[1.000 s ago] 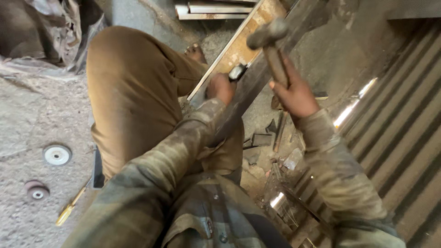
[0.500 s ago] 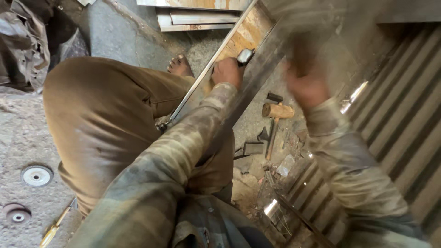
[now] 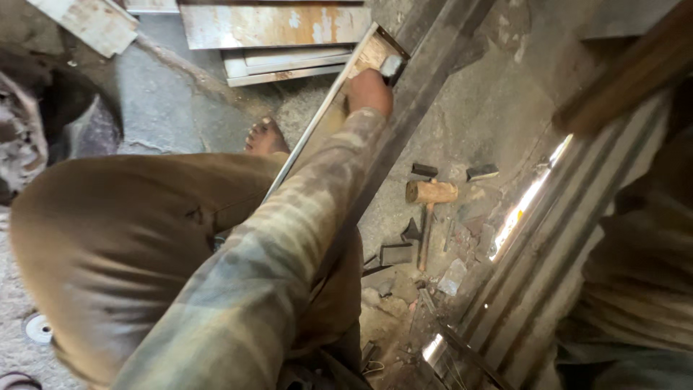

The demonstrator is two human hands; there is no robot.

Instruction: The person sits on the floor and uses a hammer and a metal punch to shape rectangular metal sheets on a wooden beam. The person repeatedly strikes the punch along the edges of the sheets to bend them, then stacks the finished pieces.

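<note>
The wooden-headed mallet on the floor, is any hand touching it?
Apart. In the head view the wooden-headed mallet lies alone on the floor among scraps, while the left hand rests up on the long dark metal bar.

Right hand out of sight: only a blurred sleeve (image 3: 642, 238) cut off at right edge, right of the mallet (image 3: 431, 193). Left hand's (image 3: 369, 90) fingers hidden behind the metal bar (image 3: 426, 72); grip undeterminable. Grinding disc (image 3: 36, 328) cropped, far left of the mallet.

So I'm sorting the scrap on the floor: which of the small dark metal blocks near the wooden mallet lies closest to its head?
The small dark block just above the wooden mallet's head, almost touching it; the other blocks lie farther off.
</note>
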